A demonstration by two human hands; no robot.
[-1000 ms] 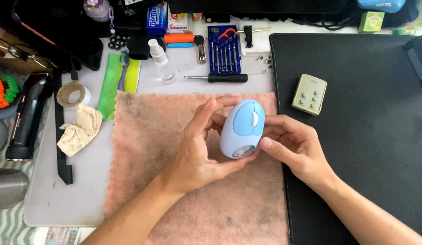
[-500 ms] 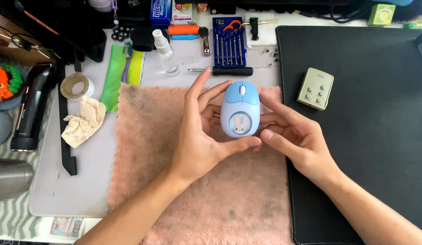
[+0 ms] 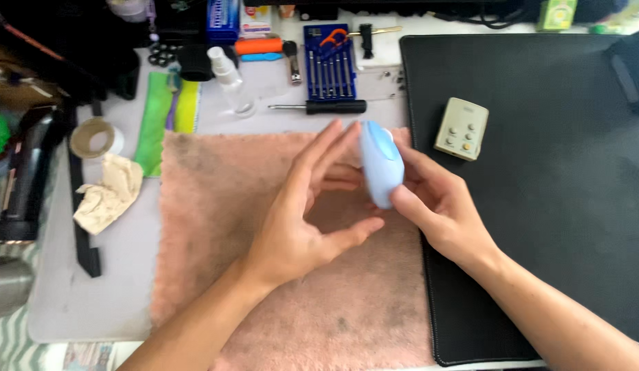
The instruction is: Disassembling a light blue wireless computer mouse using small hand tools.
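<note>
Both hands sit over the pink cloth (image 3: 264, 288) in the middle of the surface. The right hand (image 3: 439, 206) comes in from the lower right, and its fingers are wrapped round the far side of a small light-blue gadget (image 3: 381, 163) — thumb tip pressed against the lower end, so it's got a proper hold on it. The left hand (image 3: 299, 220) comes in from the lower left with its fingers spread open and long, the tips resting against the near side of the gadget while the thumb sticks out underneath, not gripping anything.

The gadget is an egg-shaped plastic thing, turned on edge so you mostly see its side — pale blue with a lighter patch near the top. It's just above the cloth's upper right part, close to the black mat (image 3: 539, 206). A beige button remote (image 3: 461, 128) lies on that mat, and a screwdriver (image 3: 319, 106) lies just beyond the cloth.
</note>
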